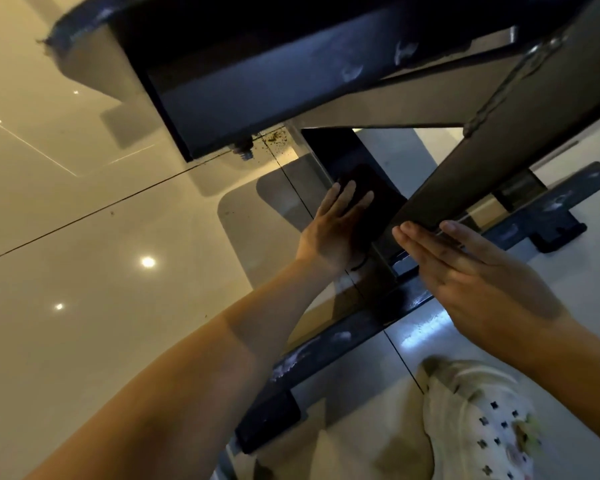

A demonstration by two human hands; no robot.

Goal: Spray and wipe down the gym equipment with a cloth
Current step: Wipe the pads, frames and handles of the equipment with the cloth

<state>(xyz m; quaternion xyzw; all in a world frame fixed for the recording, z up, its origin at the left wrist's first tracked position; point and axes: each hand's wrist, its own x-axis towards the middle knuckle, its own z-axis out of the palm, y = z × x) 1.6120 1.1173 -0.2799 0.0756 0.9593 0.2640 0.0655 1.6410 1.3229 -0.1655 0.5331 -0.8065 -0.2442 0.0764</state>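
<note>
Pressing a dark cloth (364, 206) against the scuffed black bench frame (465, 174), the left hand (329, 230) lies flat; right hand (471, 275) flat-fingered, touching the frame.

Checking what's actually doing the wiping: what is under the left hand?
A dark pad or cloth lies under the left hand, pressed against the dark frame post. The part beneath the palm is covered.

Bare forearms, no sleeves showing, no rings or watch on left hand (329, 230) or right hand (478, 282). Pale cream garment (478, 424) at lower right, printed with small dark cross-like marks.
</note>
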